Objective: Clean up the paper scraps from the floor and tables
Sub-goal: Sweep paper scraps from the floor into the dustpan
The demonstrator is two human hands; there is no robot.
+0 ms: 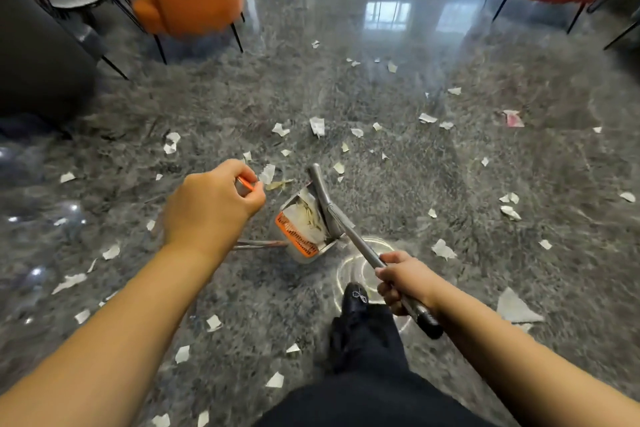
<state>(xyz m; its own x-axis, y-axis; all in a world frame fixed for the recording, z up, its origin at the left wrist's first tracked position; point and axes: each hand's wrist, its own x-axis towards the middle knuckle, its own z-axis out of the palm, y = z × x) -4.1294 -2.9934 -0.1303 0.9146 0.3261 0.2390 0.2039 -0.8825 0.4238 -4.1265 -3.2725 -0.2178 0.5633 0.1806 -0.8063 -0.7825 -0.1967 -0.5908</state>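
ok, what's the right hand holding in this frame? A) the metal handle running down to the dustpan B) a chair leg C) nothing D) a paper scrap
A: the right hand grips the metal handle, which runs down to the dustpan holding paper scraps; the left hand holds a separate orange-tipped handle.

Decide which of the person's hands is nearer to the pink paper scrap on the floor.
Right. The right hand, gripping the metal handle, is on the pink paper scrap's side; the left hand is farther across the floor.
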